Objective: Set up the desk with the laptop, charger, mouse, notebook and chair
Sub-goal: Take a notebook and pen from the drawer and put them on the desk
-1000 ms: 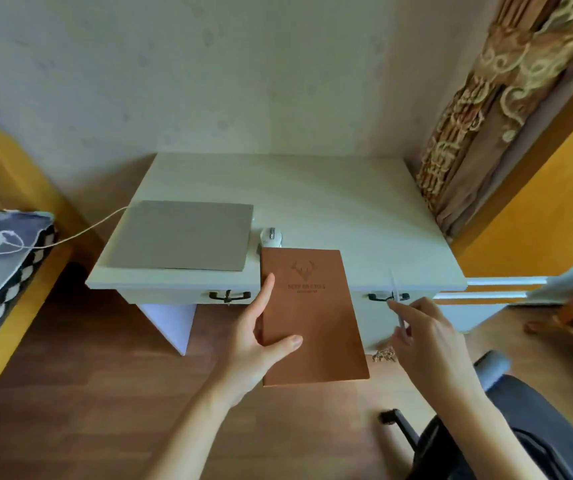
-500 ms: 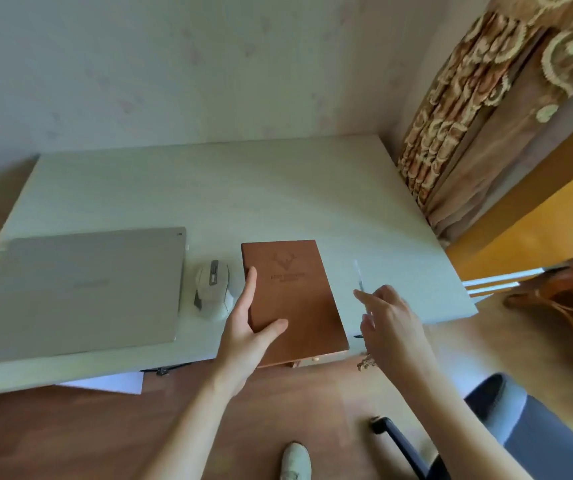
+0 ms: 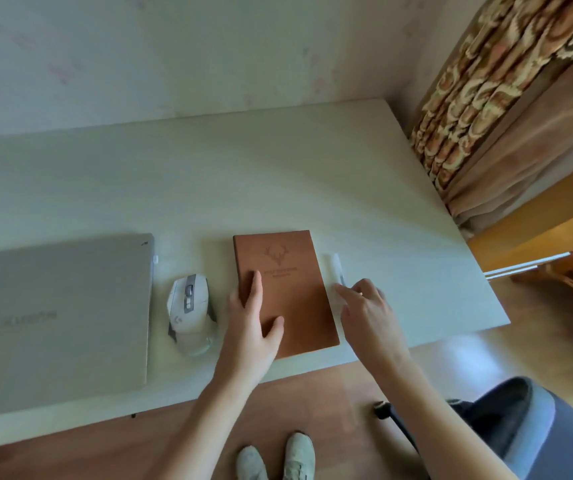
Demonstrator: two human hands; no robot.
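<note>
A brown notebook (image 3: 288,271) with a deer emblem lies flat on the white desk (image 3: 243,188), near its front edge. My left hand (image 3: 250,334) rests on its lower left part, index finger and thumb on the cover. My right hand (image 3: 368,313) pinches the near end of a white pen (image 3: 337,268) that lies along the notebook's right side. A white mouse (image 3: 189,313) sits just left of the notebook. Left of the mouse lies a shut grey laptop (image 3: 56,317), with a small white plug (image 3: 155,259) at its right edge. The grey chair (image 3: 527,431) stands at the lower right.
A patterned curtain (image 3: 507,81) hangs past the desk's right end. The wall runs along the back of the desk. My shoes (image 3: 278,459) stand on the wooden floor below the desk's front edge, with a chair leg (image 3: 382,410) close by.
I have stepped up to the desk. The notebook went from held in the air to flat on the desk beside the mouse, and the pen came down next to it.
</note>
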